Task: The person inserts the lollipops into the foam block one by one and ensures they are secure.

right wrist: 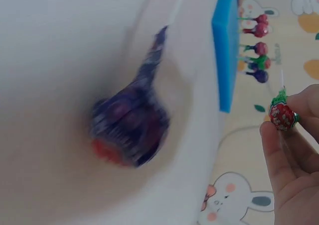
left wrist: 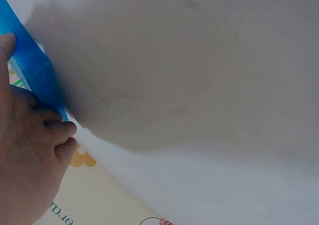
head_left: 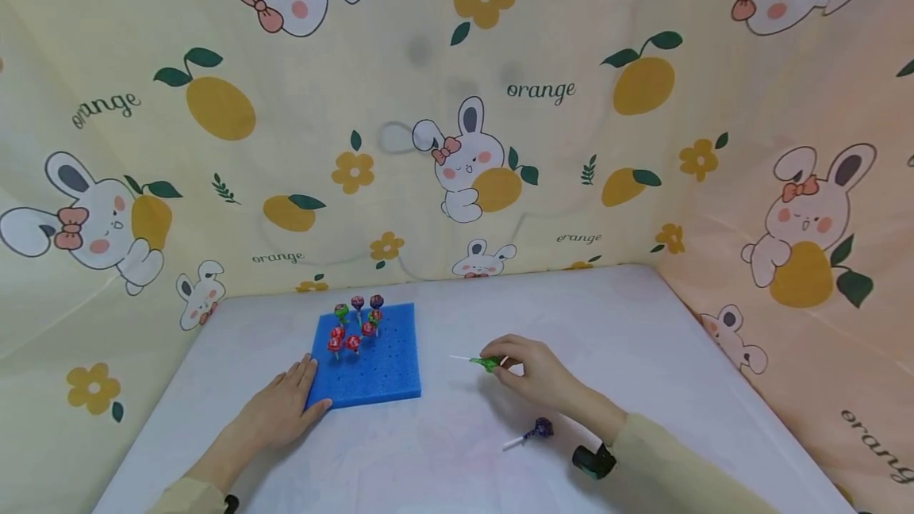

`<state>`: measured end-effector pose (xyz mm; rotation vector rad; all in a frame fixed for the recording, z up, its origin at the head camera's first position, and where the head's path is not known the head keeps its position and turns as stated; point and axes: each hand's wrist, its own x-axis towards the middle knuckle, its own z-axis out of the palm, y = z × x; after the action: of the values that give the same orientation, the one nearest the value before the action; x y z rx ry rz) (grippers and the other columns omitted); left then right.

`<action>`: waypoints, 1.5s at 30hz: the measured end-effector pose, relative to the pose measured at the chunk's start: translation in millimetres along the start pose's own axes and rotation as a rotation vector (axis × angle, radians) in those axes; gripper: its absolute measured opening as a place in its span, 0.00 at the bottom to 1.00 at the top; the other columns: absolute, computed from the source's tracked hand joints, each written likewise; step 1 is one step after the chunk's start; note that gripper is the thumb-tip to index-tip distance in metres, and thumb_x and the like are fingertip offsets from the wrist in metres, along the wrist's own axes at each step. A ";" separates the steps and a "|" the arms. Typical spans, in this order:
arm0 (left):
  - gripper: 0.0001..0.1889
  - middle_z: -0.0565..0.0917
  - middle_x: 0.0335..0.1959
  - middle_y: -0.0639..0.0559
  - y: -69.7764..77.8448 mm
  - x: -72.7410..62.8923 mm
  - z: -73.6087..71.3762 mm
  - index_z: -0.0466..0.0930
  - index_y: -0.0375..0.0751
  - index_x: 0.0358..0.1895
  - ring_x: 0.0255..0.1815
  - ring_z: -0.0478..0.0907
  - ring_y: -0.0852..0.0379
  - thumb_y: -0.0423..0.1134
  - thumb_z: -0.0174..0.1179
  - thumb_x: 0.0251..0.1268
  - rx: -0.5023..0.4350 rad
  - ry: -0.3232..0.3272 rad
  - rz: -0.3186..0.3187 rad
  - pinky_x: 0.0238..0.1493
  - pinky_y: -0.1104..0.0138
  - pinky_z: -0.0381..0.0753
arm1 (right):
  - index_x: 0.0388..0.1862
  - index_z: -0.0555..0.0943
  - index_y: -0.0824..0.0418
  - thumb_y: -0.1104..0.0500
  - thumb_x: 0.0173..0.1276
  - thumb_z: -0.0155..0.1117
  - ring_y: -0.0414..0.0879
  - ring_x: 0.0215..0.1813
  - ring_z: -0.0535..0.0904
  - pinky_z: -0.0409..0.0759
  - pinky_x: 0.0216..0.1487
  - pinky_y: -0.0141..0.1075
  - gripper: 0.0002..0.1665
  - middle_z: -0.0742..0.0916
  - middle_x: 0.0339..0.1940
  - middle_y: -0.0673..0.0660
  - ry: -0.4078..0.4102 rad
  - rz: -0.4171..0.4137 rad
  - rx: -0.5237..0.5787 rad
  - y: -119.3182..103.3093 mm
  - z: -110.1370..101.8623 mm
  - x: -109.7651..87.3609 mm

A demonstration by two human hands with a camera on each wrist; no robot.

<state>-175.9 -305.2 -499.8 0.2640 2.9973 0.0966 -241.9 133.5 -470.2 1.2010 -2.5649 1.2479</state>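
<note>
My left hand (head_left: 278,409) rests at the near left corner of a blue foam board (head_left: 389,367). Its fingers lie along the board's left side, and the thumb touches the front edge. Several wrapped lollipops (head_left: 353,343) stand upright in the board's left and back part, with red, green and purple wrappers. To the right of the board, my right hand (head_left: 531,371) pinches a lollipop in a red and green wrapper (right wrist: 283,116) by its head, above the table. The white stick points left toward the board. A purple-wrapped lollipop (head_left: 544,427) lies on the table below that hand.
The table (head_left: 443,458) has a white cover. Behind it and at the sides hangs a curtain (head_left: 557,157) printed with rabbits, oranges and flowers. A black band (head_left: 595,462) sits at the right wrist. Small holes dot the foam's top.
</note>
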 end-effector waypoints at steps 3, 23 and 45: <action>0.47 0.59 0.78 0.23 0.0 0.1 0.5 0.57 0.20 0.77 0.79 0.58 0.27 0.63 0.53 0.77 0.004 0.002 0.005 0.75 0.36 0.62 | 0.54 0.87 0.61 0.72 0.68 0.69 0.41 0.47 0.86 0.87 0.50 0.32 0.17 0.88 0.53 0.53 0.008 0.000 0.001 -3.7 3.2 5.9; 0.46 0.59 0.78 0.22 0.6 -0.6 -1.0 0.57 0.19 0.76 0.79 0.59 0.27 0.61 0.54 0.78 -0.005 0.006 0.007 0.75 0.36 0.64 | 0.57 0.86 0.60 0.68 0.72 0.69 0.43 0.47 0.86 0.87 0.50 0.32 0.16 0.90 0.51 0.52 0.019 -0.048 0.034 -29.3 31.4 60.6; 0.45 0.59 0.78 0.22 0.8 -2.5 -2.1 0.57 0.19 0.77 0.78 0.59 0.27 0.59 0.54 0.79 -0.010 0.005 0.010 0.75 0.37 0.63 | 0.62 0.84 0.62 0.67 0.76 0.65 0.45 0.53 0.85 0.85 0.53 0.29 0.17 0.87 0.57 0.56 -0.004 0.006 0.060 -35.1 60.6 107.4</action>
<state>-173.6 -305.0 -497.3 0.2786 2.9995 0.1138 -277.1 11.8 -450.5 1.2076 -2.5534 1.3345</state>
